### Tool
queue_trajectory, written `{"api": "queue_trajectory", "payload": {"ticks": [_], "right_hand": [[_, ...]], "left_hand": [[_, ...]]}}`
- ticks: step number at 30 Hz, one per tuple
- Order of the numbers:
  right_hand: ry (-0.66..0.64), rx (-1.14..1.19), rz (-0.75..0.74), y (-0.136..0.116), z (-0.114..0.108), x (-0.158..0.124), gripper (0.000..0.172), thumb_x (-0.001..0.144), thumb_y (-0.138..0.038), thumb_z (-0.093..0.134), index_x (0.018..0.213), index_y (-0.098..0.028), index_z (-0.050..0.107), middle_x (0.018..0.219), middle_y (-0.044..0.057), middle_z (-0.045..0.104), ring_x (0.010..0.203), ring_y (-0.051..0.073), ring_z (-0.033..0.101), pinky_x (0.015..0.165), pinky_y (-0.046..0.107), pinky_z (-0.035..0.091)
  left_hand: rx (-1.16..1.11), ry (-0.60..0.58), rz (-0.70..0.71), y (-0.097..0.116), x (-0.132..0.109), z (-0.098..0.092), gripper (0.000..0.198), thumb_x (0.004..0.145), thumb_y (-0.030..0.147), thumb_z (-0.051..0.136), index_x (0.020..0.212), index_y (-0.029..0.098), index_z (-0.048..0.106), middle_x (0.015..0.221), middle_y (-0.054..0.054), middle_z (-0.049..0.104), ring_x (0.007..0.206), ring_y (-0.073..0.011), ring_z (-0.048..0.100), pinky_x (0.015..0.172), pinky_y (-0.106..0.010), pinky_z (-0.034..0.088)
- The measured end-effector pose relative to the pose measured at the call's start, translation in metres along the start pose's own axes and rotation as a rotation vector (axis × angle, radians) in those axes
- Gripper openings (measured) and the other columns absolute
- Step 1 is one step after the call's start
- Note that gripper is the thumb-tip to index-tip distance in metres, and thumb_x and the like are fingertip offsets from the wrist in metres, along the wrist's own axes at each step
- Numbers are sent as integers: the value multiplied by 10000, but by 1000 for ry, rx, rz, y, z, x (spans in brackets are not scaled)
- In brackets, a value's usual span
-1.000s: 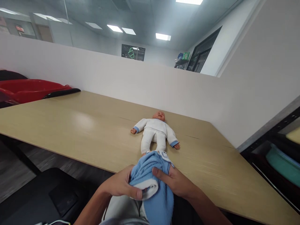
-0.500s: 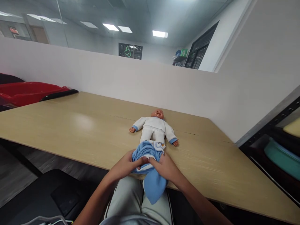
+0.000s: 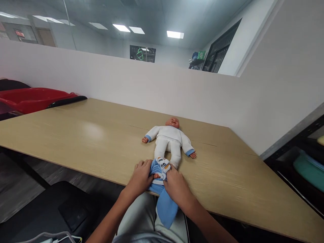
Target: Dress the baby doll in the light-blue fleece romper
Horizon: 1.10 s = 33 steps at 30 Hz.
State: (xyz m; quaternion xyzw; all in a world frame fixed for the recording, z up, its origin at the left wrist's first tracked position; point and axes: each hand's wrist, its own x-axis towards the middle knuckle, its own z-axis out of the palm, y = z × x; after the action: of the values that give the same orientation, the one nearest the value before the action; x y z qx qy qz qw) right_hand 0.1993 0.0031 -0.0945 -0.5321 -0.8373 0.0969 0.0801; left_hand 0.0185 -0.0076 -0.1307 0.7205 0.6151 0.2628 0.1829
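Observation:
A baby doll (image 3: 169,132) in a white top with blue cuffs lies on its back, head toward the wall and feet toward me. Blue doll trousers (image 3: 167,209) with a white animal-face patch are bunched around its lower leg, one leg of the cloth hanging over the table edge. My left hand (image 3: 142,173) is closed on the cloth's left side. On the right side, my right hand (image 3: 175,184) grips the cloth near the patch. A small part of the doll's foot shows in the opening between my hands.
The wooden table (image 3: 101,148) meets a white partition (image 3: 126,86) at the back. A red tub (image 3: 37,99) stands at the far left. Black shelving with a teal basin (image 3: 308,170) is at the right, and a black chair (image 3: 65,206) is at the lower left.
My hands have moved apart, pulling the blue trousers up around the doll's foot. The foot now shows through the cloth, and the animal patch has shifted down and left.

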Motion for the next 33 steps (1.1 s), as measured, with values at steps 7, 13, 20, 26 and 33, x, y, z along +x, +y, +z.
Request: {"api": "queue_trajectory", "payload": {"ticks": [7, 13, 20, 26, 33], "right_hand": [[-7, 121, -95, 11, -6, 6, 592, 788, -41, 633, 1369, -147, 600, 1488, 201, 569, 1211, 332, 677, 1060, 433, 549], [80, 251, -183, 21, -24, 15, 592, 748, -77, 686, 1313, -196, 552, 1345, 134, 608, 1230, 312, 631, 1051, 446, 537], [60, 451, -356, 27, -30, 26, 336, 800, -81, 635, 1087, -255, 623, 1183, 69, 629, 1144, 268, 647, 1041, 386, 530], [86, 557, -385, 46, -31, 38, 414, 767, -125, 693, 1174, -193, 672, 1209, 91, 714, 1128, 297, 678, 1038, 392, 540], [-15, 599, -259, 80, -37, 69, 357, 679, -320, 884, 967, -165, 741, 957, 56, 766, 875, 272, 692, 861, 407, 582]], "left_hand": [[-568, -25, 215, -21, 9, -6, 565, 811, 113, 609, 1328, 216, 404, 1307, -105, 590, 1246, -271, 576, 1100, -406, 446], [-610, -162, 315, -23, 21, -28, 715, 773, 65, 638, 1434, 243, 430, 1414, -77, 585, 1345, -269, 540, 1189, -424, 384], [-543, -120, 305, -28, 37, -33, 603, 765, 113, 712, 1338, 219, 557, 1323, -83, 659, 1268, -280, 601, 1144, -418, 450], [-481, -107, 267, -33, 47, -36, 470, 815, 275, 811, 1256, 199, 666, 1273, -104, 702, 1224, -309, 627, 1130, -436, 461], [-596, -228, 370, -27, 65, -56, 267, 897, 359, 770, 1115, 205, 751, 1258, -103, 697, 1222, -293, 621, 1128, -412, 457]]}}
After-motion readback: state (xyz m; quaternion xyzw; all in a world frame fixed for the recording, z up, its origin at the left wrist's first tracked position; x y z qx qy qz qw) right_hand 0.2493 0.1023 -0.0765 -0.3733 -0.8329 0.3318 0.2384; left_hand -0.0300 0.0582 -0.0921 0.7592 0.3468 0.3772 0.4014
